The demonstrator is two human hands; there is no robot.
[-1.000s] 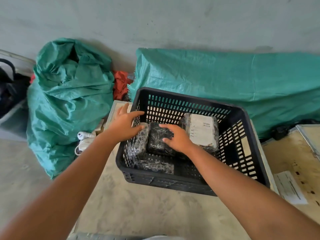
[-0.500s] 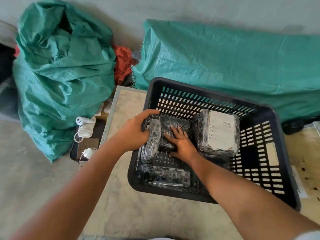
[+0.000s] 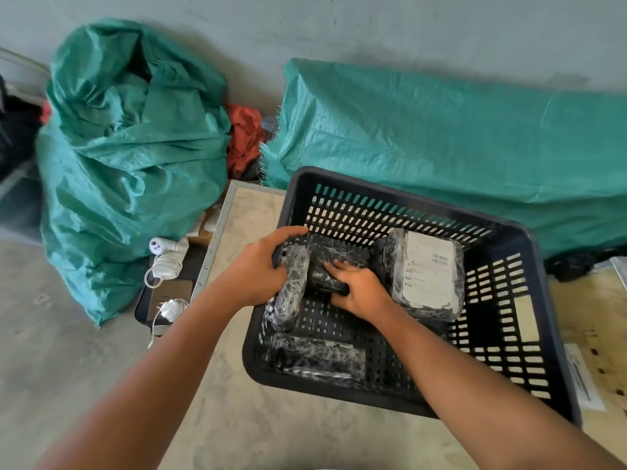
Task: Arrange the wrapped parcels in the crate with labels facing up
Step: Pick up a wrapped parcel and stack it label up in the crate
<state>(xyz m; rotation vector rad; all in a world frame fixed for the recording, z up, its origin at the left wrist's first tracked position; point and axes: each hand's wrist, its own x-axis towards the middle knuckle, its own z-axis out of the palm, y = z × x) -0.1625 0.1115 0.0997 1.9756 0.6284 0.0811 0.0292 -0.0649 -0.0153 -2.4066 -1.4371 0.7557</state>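
A black slotted crate (image 3: 519, 300) sits on a worn table and holds several parcels wrapped in black film. My left hand (image 3: 258, 268) grips a parcel (image 3: 291, 293) that stands on edge against the crate's left wall. My right hand (image 3: 359, 291) holds the near end of a dark middle parcel (image 3: 336, 257) lying next to it. To their right a larger parcel (image 3: 427, 273) lies with its white label facing up. Another dark parcel (image 3: 319, 356) lies along the crate's near wall, no label showing.
The table (image 3: 251, 418) ends at a metal-edged left side. Left of it on the floor are white chargers and cables (image 3: 166, 266). A stuffed green sack (image 3: 132, 147) stands at left, a green tarp bundle (image 3: 441, 137) behind the crate. A paper slip (image 3: 583, 374) lies right.
My right hand has slid back from the middle parcel's top to its near end, fingers now curled on it. The left hand keeps its hold on the upright parcel. The view shifted slightly.
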